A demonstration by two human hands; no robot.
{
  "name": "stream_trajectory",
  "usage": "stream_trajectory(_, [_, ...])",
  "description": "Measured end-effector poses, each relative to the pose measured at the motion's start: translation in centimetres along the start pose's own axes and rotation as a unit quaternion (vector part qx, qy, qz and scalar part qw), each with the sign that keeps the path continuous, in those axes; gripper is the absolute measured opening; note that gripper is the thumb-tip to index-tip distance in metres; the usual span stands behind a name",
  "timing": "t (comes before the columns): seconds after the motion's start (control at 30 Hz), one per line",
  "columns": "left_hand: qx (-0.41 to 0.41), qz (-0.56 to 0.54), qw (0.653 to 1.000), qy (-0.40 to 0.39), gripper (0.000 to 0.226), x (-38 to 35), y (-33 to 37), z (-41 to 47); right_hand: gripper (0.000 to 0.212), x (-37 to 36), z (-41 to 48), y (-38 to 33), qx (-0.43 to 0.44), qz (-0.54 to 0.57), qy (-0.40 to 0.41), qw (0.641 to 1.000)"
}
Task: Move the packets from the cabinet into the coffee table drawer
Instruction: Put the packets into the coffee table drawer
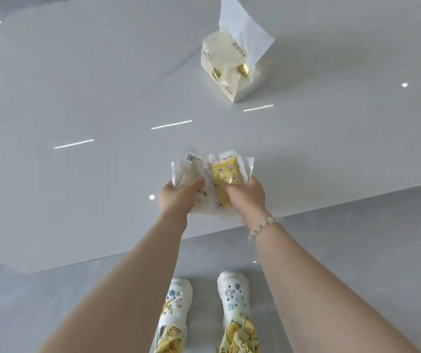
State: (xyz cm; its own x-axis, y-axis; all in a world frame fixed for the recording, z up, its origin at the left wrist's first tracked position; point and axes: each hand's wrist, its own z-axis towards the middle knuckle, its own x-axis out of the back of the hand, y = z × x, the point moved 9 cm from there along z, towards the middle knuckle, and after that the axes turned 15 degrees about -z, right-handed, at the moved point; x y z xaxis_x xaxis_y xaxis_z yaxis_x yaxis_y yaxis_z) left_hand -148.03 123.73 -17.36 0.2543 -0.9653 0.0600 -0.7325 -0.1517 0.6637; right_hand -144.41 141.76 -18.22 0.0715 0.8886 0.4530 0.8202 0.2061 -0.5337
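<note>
Slippers (232, 291) nearest; left hand (176, 198) and right hand (251, 197), fingers (195, 183) curled, grip packets (226, 174) over the surface (102, 98); next, probably, opening the unseen drawer.

Forearms are left bare. A pale beaded bracelet (263, 226) is worn on the right wrist. White clogs (232, 294) with small charms and yellow trousers (240, 337), apparently duck-printed, are seen.

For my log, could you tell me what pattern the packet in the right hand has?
The packet is yellow with white flowers; head view.
</note>
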Motion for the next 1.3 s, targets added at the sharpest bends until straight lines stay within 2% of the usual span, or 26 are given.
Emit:
stream_trajectory(0.13, [-0.026, -0.003, 0.999, 0.022, 0.016, -0.5, -1.7, 1.3, 0.026, -0.1, 1.9, -0.1, 0.06, -0.093, 0.01, 0.994])
stream_trajectory(0.3, [-0.069, 0.023, 0.995, 0.064, 0.016, -0.4, -2.1, 1.4, 0.04, -0.2, 2.2, -1.0, 0.115, -0.193, 0.056, 0.973])
stream_trajectory(0.47, [-0.099, 0.123, 0.982, 0.099, 0.025, -0.4, -1.7, 1.3, 0.055, 0.2, 1.4, -2.4, 0.175, -0.282, 0.122, 0.935])
stream_trajectory(0.6, [-0.065, 0.295, 0.943, 0.136, 0.058, 0.0, -1.2, 1.4, 0.064, 0.7, 1.3, -2.6, 0.167, -0.35, 0.168, 0.906])
stream_trajectory(0.8, [-0.042, 0.345, 0.923, 0.166, 0.09, 0.6, 0.1, 1.5, 0.078, 1.9, 1.0, -2.2, 0.142, -0.406, 0.206, 0.879])
stream_trajectory(0.87, [-0.056, 0.327, 0.928, 0.167, 0.095, 0.6, 0.5, 1.2, 0.082, 2.9, 0.8, -1.9, 0.16, -0.36, 0.229, 0.89])
stream_trajectory(0.9, [-0.065, 0.313, 0.932, 0.168, 0.096, 0.6, 0.6, 0.9, 0.078, 4.1, 0.2, -1.7, 0.184, -0.297, 0.273, 0.896])
stream_trajectory(0.97, [-0.092, 0.276, 0.941, 0.171, 0.091, 0.7, 1.1, -0.1, 0.056, 7.5, -2.0, 0.0, 0.197, -0.143, 0.407, 0.88])
stream_trajectory(1.03, [-0.119, 0.245, 0.947, 0.171, 0.08, 1.0, 1.4, -1.2, 0.037, 10.1, -3.6, 5.3, 0.085, -0.016, 0.487, 0.869])
stream_trajectory(1.07, [-0.127, 0.236, 0.948, 0.169, 0.075, 1.2, 1.4, -1.7, 0.034, 10.2, -3.7, 8.7, -0.02, 0.033, 0.479, 0.877])
stream_trajectory(1.1, [-0.134, 0.232, 0.949, 0.165, 0.07, 1.4, 1.3, -2.2, 0.035, 9.0, -3.3, 12.3, -0.128, 0.061, 0.437, 0.888])
stream_trajectory(1.13, [-0.143, 0.228, 0.95, 0.157, 0.064, 1.6, 1.1, -2.6, 0.037, 7.4, -2.6, 14.8, -0.198, 0.068, 0.371, 0.905])
stream_trajectory(1.17, [-0.157, 0.22, 0.952, 0.145, 0.058, 1.8, 0.8, -3.1, 0.039, 5.6, -1.3, 16.0, -0.216, 0.06, 0.303, 0.926])
stream_trajectory(1.23, [-0.188, 0.173, 0.96, 0.117, 0.04, 2.0, -0.4, -4.2, 0.034, 2.2, 2.0, 15.6, -0.169, 0.041, 0.174, 0.969])
stream_trajectory(1.3, [-0.171, 0.114, 0.974, 0.096, 0.023, 1.9, -3.1, -5.4, 0.03, -0.8, 4.5, 14.9, -0.143, 0.034, 0.073, 0.986])
